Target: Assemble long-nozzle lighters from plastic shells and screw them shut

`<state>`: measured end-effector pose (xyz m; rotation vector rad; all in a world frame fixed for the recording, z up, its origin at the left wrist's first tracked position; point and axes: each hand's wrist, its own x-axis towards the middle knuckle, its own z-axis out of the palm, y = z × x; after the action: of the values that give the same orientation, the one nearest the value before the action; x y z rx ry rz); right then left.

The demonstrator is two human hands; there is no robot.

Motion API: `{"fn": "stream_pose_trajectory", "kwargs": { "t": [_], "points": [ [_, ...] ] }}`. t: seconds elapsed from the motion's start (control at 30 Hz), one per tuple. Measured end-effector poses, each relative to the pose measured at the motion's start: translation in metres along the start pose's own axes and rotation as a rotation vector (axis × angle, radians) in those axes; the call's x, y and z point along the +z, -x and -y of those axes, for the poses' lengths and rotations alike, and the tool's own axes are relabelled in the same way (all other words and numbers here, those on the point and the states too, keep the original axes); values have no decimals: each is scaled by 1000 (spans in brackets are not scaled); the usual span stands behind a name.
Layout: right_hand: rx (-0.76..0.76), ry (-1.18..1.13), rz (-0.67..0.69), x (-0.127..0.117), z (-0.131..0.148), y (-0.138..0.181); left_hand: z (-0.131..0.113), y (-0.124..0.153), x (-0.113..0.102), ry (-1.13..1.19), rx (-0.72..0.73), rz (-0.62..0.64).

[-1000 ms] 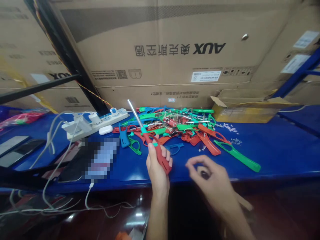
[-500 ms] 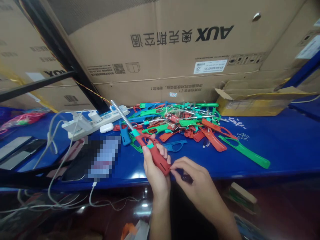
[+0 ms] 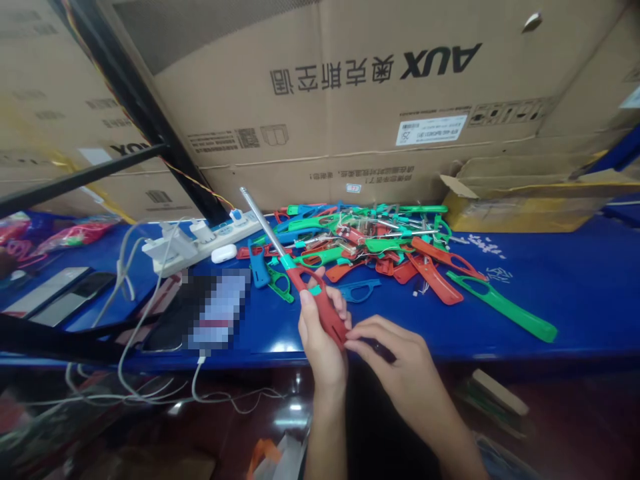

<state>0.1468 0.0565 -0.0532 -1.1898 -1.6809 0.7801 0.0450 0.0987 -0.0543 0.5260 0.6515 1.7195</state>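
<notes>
My left hand (image 3: 323,350) is wrapped round the handle of a red gas lighter (image 3: 331,317), whose long silver tube points up and away to the left. A green trigger piece shows near my left thumb. At the handle's lower end is my right hand (image 3: 400,353), thumb and fingertips pinched together against it. Whatever those fingertips hold, if anything, is too small to make out. Beyond the hands lies a heap of red, green and blue lighter parts (image 3: 345,230), with metal tubes and thin wires among them. To the right rests a green handle shell (image 3: 520,312).
A power strip (image 3: 223,233) with plugged-in chargers, a white earphone case (image 3: 223,254) and phones lie to the left on the blue table (image 3: 280,320). A large cardboard box (image 3: 350,40) stands behind. At right are a yellow open carton (image 3: 515,210) and small pale pieces (image 3: 485,247).
The view has turned slightly left, so everything sits further right in the picture. Both hands keep about the same hold at the lighter.
</notes>
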Motion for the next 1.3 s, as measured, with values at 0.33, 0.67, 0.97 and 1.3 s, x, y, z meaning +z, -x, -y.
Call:
{"fn": "stream_pose_trajectory", "kwargs": {
  "t": [0.33, 0.67, 0.97, 1.3],
  "points": [
    [26, 50, -21, 4, 0, 0, 0, 1, -1, 49, -8, -4],
    [-55, 27, -100, 18, 0, 1, -6, -6, -1, 218, 34, -126],
    [-13, -19, 11, 14, 0, 1, -8, -8, -1, 256, 38, -193],
    [-39, -444, -86, -5, 15, -10, -7, -14, -7, 314, -38, -105]
  ]
}}
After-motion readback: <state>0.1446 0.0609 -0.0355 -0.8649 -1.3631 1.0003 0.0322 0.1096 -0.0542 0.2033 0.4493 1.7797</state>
